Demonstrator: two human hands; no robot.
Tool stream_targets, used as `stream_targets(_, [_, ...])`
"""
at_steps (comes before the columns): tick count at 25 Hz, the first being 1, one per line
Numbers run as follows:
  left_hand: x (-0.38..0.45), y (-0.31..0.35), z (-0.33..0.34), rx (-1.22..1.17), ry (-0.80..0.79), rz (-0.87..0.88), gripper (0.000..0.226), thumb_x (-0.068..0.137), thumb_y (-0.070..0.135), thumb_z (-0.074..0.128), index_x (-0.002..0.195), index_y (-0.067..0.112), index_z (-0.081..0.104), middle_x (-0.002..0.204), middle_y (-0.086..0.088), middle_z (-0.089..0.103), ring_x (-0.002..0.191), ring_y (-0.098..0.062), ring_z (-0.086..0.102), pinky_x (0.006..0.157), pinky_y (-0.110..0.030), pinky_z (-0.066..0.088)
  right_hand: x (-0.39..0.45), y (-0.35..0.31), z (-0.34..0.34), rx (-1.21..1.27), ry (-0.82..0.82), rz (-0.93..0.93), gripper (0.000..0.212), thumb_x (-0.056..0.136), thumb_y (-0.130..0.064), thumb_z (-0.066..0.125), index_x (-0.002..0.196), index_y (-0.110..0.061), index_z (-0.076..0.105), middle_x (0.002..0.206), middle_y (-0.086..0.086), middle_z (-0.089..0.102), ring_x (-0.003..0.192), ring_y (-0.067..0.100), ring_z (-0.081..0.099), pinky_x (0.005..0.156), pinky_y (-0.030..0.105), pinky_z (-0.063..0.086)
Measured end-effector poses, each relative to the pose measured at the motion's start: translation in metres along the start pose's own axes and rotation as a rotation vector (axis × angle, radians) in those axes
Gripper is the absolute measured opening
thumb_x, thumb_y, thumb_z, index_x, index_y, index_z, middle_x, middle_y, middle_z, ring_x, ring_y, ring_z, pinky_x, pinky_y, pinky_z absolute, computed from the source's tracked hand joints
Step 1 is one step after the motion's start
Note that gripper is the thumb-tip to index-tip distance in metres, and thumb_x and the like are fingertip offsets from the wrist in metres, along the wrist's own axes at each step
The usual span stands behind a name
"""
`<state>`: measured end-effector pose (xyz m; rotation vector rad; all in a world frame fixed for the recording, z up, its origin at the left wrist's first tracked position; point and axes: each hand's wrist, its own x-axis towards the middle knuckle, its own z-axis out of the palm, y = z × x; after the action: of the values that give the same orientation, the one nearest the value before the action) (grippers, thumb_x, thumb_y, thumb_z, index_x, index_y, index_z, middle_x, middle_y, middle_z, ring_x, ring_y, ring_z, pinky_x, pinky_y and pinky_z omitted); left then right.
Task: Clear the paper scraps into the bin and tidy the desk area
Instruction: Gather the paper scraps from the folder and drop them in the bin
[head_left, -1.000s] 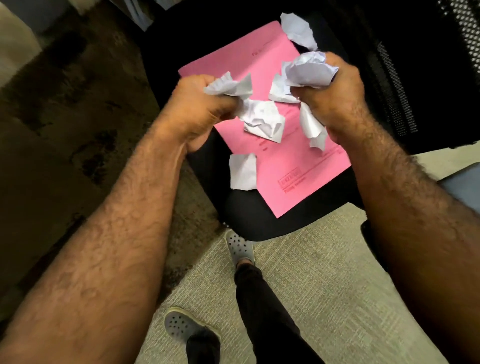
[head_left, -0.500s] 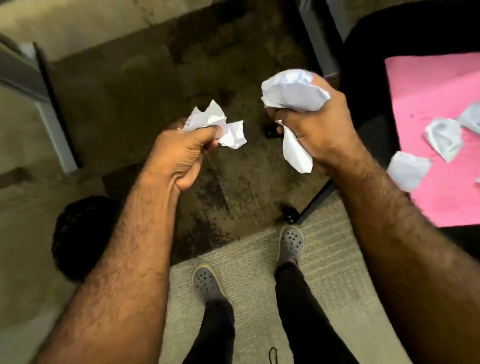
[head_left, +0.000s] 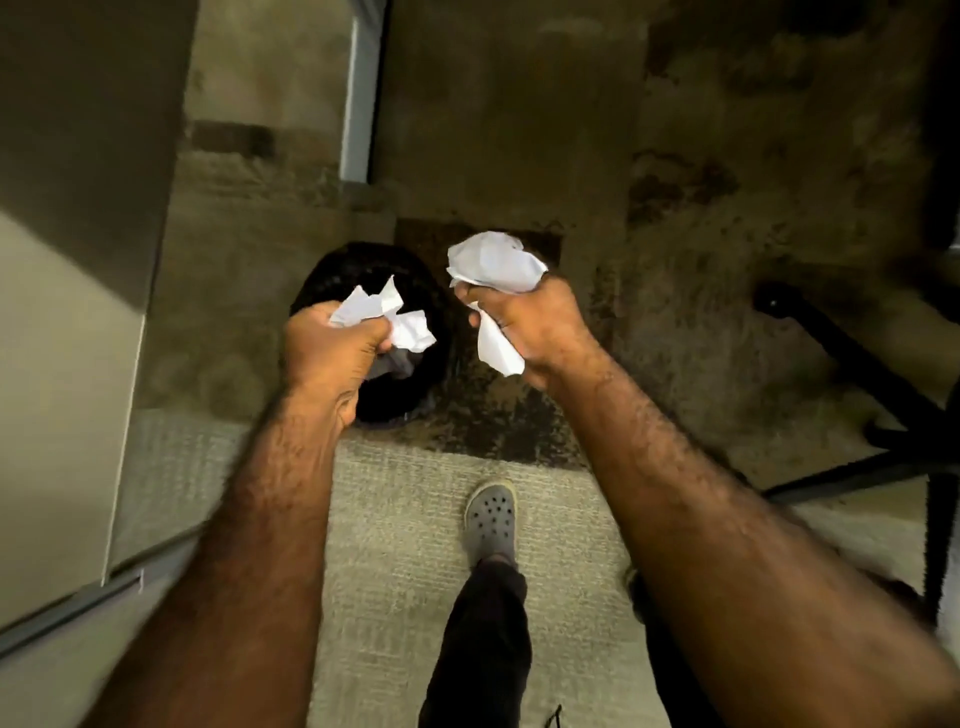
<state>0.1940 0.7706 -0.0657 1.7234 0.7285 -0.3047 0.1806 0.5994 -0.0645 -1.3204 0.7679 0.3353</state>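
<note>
Two forearms: both bare, reaching forward and down from the bottom edge toward the bin, one on each side of the person's leg.
Shoe: grey and perforated, on the pale ribbed mat, on the near side of the bin and a little to its right; a dark trouser leg rises from it toward the camera.
Left hand: closed in a fist around a bunch of crumpled white scraps, directly above the bin's opening; the paper sticks out from between thumb and fingers over the dark interior.
Right hand: clenched on a larger white paper wad, held just right of the bin's rim and not over the opening; one crumpled tail hangs from the underside of the fist.
Bin: round and black, standing on the floor where the pale mat meets the darker, stained carpet; a bit of paper shows inside, below the left hand's scraps, though blur makes it hard to tell more.
Left of the bin: a pale flat panel, motion-blurred.
Right of the bin: black chair-base legs spread across the carpet, well apart from the bin.
Beyond the bin: a grey upright post rising from the floor.
</note>
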Motion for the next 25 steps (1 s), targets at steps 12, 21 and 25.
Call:
stream_targets(12, [0.131, -0.163, -0.024, 0.417, 0.059, -0.186, 0.042, 0.073, 0.019, 0.074, 0.113, 0.01, 0.063, 0.098, -0.004, 0.065, 0.089, -0.024, 0.061, 0.071, -0.03, 0.049, 0.141, 0.166, 0.125, -0.6, -0.113, 0.148, 0.067, 0.089, -0.017, 0.066, 0.145, -0.006, 0.03, 0.143, 0.015, 0.045, 0.128, 0.029, 0.048, 0.1, 0.033, 0.042])
stream_targets(21, [0.107, -0.152, -0.01, 0.352, -0.01, -0.178, 0.037, 0.082, 0.02, 0.058, 0.12, 0.018, 0.059, 0.095, -0.001, 0.065, 0.084, -0.02, 0.062, 0.064, -0.024, 0.046, 0.116, 0.151, 0.117, -0.272, -0.195, 0.233, 0.039, 0.1, -0.037, 0.046, 0.13, -0.015, 0.053, 0.131, 0.009, 0.059, 0.118, 0.026, 0.056, 0.102, 0.043, 0.047])
stream_targets(25, [0.083, -0.117, 0.005, 0.402, -0.044, -0.125, 0.028, 0.084, 0.025, 0.054, 0.106, 0.015, 0.067, 0.102, -0.008, 0.07, 0.091, -0.029, 0.067, 0.081, -0.04, 0.058, 0.09, 0.117, 0.094, -0.442, -0.142, 0.032, 0.038, 0.1, -0.042, 0.041, 0.078, -0.019, 0.062, 0.079, 0.002, 0.065, 0.073, 0.014, 0.061, 0.067, 0.034, 0.047])
